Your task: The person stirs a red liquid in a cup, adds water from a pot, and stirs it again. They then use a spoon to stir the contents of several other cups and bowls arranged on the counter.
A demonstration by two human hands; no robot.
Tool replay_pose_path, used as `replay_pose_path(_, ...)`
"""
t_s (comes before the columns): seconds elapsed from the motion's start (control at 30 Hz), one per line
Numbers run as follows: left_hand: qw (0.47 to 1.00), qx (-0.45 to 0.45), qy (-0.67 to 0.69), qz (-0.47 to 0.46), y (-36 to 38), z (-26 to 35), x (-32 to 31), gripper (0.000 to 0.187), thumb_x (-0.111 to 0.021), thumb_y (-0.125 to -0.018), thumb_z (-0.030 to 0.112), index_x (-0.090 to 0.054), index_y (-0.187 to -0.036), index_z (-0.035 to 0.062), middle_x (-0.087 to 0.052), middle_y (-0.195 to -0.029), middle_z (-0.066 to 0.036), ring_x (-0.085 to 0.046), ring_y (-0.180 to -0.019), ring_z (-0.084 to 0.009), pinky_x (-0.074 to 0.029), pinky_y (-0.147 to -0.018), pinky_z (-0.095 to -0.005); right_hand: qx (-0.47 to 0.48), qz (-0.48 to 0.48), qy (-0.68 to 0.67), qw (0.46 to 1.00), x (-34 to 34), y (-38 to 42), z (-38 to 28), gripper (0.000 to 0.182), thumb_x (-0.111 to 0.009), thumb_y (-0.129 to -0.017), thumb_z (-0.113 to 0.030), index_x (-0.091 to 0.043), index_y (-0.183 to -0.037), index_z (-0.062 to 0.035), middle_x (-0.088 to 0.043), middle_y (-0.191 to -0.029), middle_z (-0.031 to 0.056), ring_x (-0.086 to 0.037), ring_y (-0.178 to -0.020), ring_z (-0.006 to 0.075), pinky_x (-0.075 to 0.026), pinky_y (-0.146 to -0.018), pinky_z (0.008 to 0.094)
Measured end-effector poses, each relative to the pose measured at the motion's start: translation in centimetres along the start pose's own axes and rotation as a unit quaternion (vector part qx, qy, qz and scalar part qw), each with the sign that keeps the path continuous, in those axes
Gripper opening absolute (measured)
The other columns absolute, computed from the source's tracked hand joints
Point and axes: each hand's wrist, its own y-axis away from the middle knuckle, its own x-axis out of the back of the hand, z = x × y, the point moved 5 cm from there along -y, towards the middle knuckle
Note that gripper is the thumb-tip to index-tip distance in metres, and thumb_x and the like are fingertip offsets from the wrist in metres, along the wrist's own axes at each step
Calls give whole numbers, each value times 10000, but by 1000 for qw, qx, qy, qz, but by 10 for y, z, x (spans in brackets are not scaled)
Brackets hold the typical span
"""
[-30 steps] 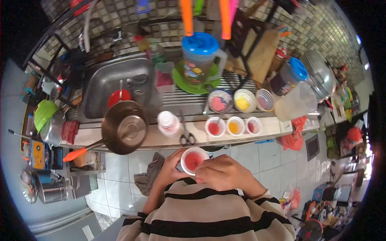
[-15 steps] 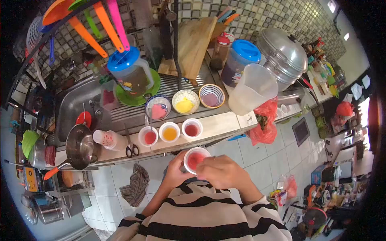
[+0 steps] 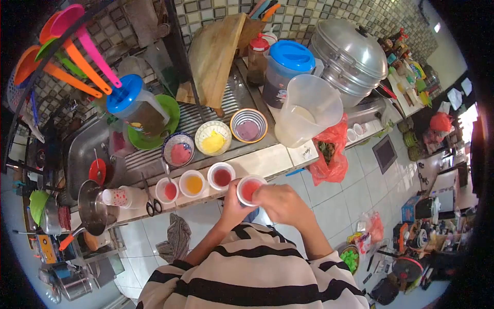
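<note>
My left hand (image 3: 233, 210) is wrapped round a white plastic cup (image 3: 250, 186) of red liquid, held upright just off the counter's front edge. Over the cup's right rim, my right hand (image 3: 284, 204) has its fingers pinched together; whatever they hold is hidden. Along the counter edge to the left stand a cup of dark red liquid (image 3: 222, 176), a cup of orange liquid (image 3: 192, 184) and a cup of red liquid (image 3: 166, 191) with a spoon in it. Behind them are bowls of pink (image 3: 180, 153), yellow (image 3: 213, 142) and purple (image 3: 249, 131) contents.
A clear pitcher (image 3: 307, 110) stands right of the bowls, beside a red plastic bag (image 3: 332, 165). Scissors (image 3: 153, 207), stacked cups (image 3: 126, 197) and a frying pan (image 3: 95, 206) lie to the left. A lidded jug (image 3: 136, 110) rests on a green plate (image 3: 172, 116).
The view has shifted, so the counter items appear farther left. My hands and the held cup have come closer to the counter edge, near the dark red cup. Both hands keep their grip.
</note>
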Motion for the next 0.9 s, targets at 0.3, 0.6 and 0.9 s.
replay_pose_path(0.3, 999, 12, -8, 31, -37, -35, -37, 677, -760, -638, 96, -358, -1179, 22, -535, -1088, -145, -550, -1000, -241, -441, -841, -349, -29, -54, -8, 998, 7, -13, 62, 111, -571, -701, -1, -546, -806, -22, -578, -745, 124, -579, -651, 303, -479, -578, 355)
replay_pose_path(0.6, 988, 68, -30, 138, -52, -57, -42, 765, -826, -583, 186, -342, -1155, 34, -552, -1072, -130, -569, -962, -221, -465, -820, -326, -39, -27, -59, 997, 17, -18, 102, 142, -554, -692, 30, -540, -827, -8, -599, -797, 142, -596, -695, 304, -493, -615, 345)
replay_pose_path(0.9, 986, 32, 13, 160, -56, -66, -41, 697, -827, -554, 147, -438, -1123, 46, -538, -1046, -102, -554, -945, -222, -445, -825, -326, -20, -72, -85, 994, 8, -24, 104, 154, -592, -674, 29, -532, -813, 5, -602, -770, 142, -601, -682, 300, -496, -609, 350)
